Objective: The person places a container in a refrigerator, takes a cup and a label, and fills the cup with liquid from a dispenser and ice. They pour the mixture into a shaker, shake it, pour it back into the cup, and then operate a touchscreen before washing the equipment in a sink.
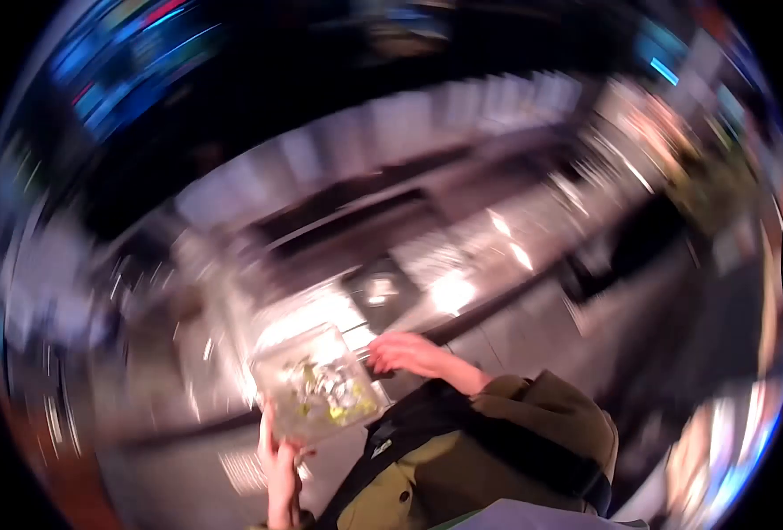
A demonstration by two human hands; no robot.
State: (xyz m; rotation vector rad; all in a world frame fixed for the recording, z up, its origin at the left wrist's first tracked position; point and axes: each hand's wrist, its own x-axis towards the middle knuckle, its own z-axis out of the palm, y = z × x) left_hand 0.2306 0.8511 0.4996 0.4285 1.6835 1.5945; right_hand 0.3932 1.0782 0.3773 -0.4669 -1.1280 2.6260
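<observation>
A clear, square-cornered container (316, 382) with pale and yellow-green pieces inside is tilted in front of my body. My left hand (282, 449) grips its near left edge, thumb and fingers at the rim. My right hand (402, 353) is just beyond the container's right side, its fingers bent toward something dark. Motion blur hides whether those fingers hold anything. Behind the container lies a shiny metal counter (453, 291), with a dark square insert (379, 290) set in it.
Beyond the counter runs a long dark recess (347, 225), with a row of pale upright shapes (321, 150) behind it. A dark object (648, 234) is at the right. Blue-lit shapes (135, 62) show at the upper left. Everything is smeared by motion.
</observation>
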